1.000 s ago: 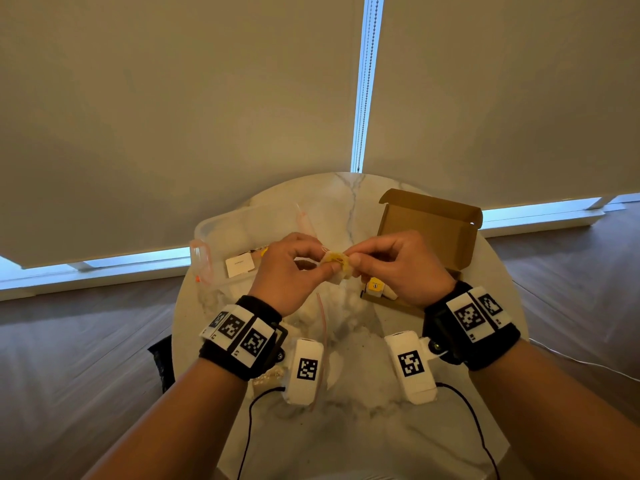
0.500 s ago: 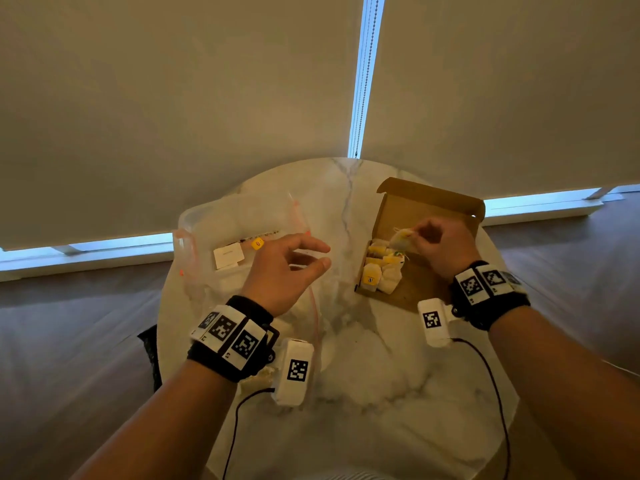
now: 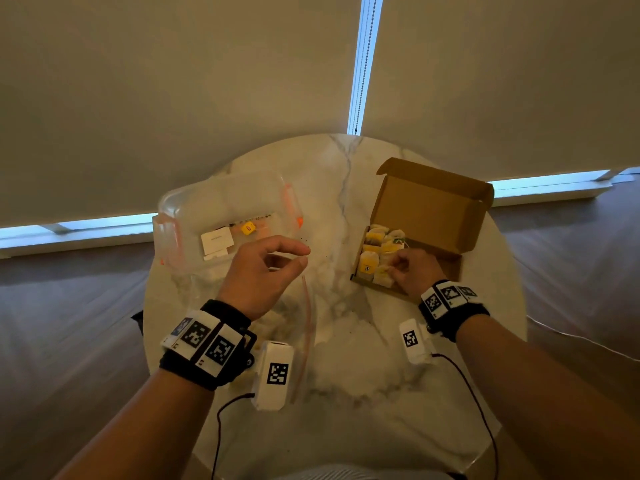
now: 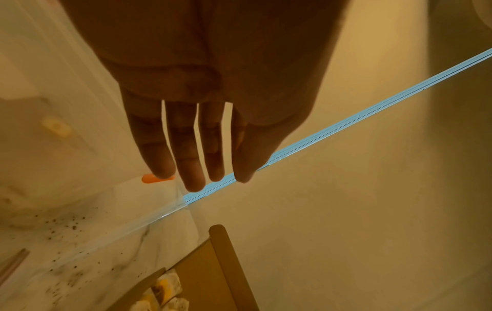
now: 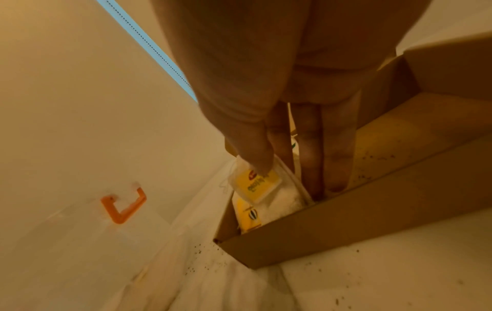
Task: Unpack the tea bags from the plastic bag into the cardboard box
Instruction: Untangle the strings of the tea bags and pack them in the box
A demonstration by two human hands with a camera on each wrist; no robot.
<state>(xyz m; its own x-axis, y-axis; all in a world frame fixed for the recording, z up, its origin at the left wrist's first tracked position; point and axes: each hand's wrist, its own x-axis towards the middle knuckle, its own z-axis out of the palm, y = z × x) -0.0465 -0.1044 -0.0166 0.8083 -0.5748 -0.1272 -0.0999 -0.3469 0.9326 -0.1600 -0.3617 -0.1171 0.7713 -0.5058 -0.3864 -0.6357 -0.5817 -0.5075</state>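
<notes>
Presently, as observed:
Worktop (image 3: pixel 332 358): round, marble-patterned, flecked with dark specks near the box.
Cardboard box (image 3: pixel 446 244): on the right of the worktop, lid folded back and standing open.
Tea bags (image 3: pixel 375 252): clustered in the left end of the box, yellow tags showing; right end of the box floor bare.
Right hand (image 3: pixel 414 271): reaching into the box over the near wall; thumb and fingers pinching one tea bag (image 5: pixel 255 185) with a yellow tag, low among the others.
Left hand (image 3: pixel 263 271): raised above the worktop between container and box, fingers extended and loosely spread, thumb close to the fingertips, nothing held.
Plastic bag (image 3: pixel 306 317): clear, lying flat on the worktop under and beside the left wrist; reddish seal strip visible; contents hard to tell.
Plastic container (image 3: pixel 221 209): clear, orange clips, at the left rear; white cards and one yellow tag inside.
Wrists: black bands with coded markers, white camera units, cables trailing towards the person.
</notes>
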